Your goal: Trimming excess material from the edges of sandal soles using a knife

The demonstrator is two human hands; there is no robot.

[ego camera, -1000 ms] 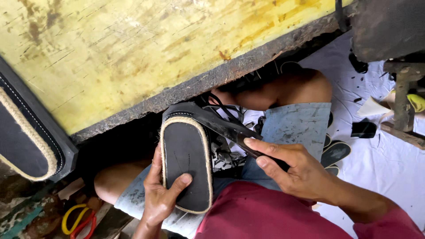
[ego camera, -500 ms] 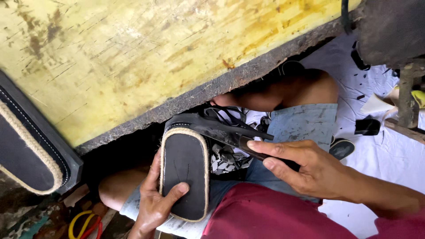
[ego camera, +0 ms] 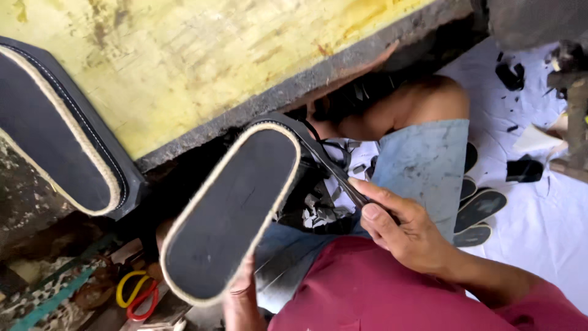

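I'm trimming the edge of the dark shoe sole [ego camera: 229, 214], which I judge is mid-cut — it stands tilted over my lap, below the yellow bench [ego camera: 202, 55]. My right hand [ego camera: 407, 230] is closed tight round a thin blade [ego camera: 334, 171] touching the sole's upper rim. My left hand [ego camera: 242, 300] props the sole from beneath (fingers mostly hidden, so I cannot tell how they lie). The next stroke calls for steadying it — and turning carefully.

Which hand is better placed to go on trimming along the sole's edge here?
Probably the right hand: it grips the dark blade, whose tip lies at the top edge of the black sole. The left hand sits under the sole's lower end, propping it up.
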